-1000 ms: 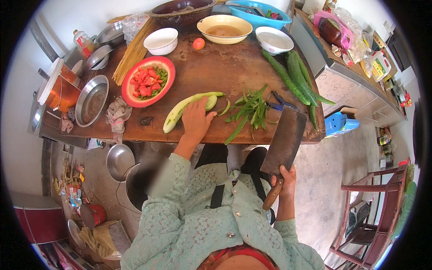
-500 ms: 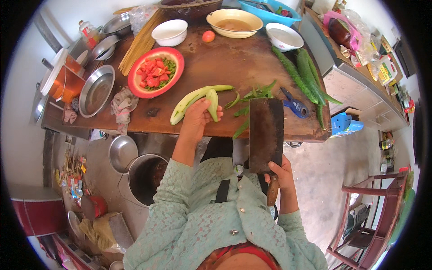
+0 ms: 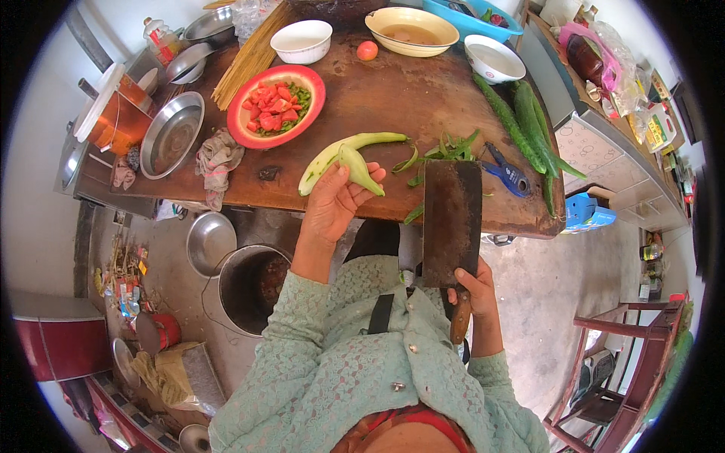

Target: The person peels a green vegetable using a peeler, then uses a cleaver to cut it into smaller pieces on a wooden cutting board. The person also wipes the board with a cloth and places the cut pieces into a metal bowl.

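My left hand (image 3: 338,200) is closed around a short peeled cucumber piece (image 3: 359,169), pale green, pinched between thumb and fingers. A longer peeled cucumber (image 3: 366,140) lies behind it on the wooden table (image 3: 370,98). My right hand (image 3: 476,291) grips a cleaver (image 3: 453,223) by its wooden handle, with the dark, broad blade upright in front of the table edge. Behind the blade is a heap of green peels (image 3: 451,146), partly hidden. A blue-handled peeler (image 3: 507,175) rests right of the blade. Several unpeeled cucumbers (image 3: 532,128) lie at the table's right side.
Left of the cucumber stands a red-rimmed plate (image 3: 321,94) of chopped tomato and green pieces. A tomato (image 3: 367,50), white bowls (image 3: 302,41) and a cream basin (image 3: 411,32) are at the back. A metal basin (image 3: 173,136) and rag (image 3: 219,160) sit left; a bucket (image 3: 253,291) stands on the floor.
The short cucumber piece has turned in my left hand, its free end swinging right. The table has shifted up and right in view. My right hand still grips the cleaver.
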Tool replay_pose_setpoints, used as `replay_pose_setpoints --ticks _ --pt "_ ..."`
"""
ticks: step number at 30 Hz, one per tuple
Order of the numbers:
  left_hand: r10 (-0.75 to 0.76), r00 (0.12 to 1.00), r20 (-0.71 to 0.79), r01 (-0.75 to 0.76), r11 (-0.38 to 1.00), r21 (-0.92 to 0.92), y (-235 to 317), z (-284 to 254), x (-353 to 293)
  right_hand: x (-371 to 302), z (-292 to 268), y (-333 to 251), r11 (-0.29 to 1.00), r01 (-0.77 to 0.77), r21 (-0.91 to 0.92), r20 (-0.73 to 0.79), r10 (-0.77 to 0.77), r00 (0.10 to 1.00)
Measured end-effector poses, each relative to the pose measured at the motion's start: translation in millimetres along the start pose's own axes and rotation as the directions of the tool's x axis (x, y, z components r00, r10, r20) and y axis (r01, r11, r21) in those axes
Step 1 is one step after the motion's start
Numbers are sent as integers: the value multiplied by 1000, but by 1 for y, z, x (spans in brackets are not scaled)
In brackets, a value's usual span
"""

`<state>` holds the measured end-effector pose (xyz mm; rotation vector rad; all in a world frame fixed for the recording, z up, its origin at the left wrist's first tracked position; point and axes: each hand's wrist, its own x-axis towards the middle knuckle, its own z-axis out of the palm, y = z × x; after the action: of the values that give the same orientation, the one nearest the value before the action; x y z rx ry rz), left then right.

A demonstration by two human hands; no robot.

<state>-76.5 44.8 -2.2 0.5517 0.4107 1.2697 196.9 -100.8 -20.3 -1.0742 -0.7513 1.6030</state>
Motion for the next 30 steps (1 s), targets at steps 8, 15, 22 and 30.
replay_pose_setpoints --ticks 8,15,22,30 --pt "3 993 -118 2 999 40 -18 -7 3 1 7 -4 997 -26 -74 64 31 997" --pt "207 978 -6 -178 856 485 -51 -25 6 9 11 -23 937 34 -348 100 1 995" --pt "335 942 5 -215 594 775 -61 -24 1 15 32 -50 740 129 -660 133 -54 990" --pt "338 940 40 -192 428 883 -50 -17 -4 24 49 -70 631 108 -768 117 -28 993"
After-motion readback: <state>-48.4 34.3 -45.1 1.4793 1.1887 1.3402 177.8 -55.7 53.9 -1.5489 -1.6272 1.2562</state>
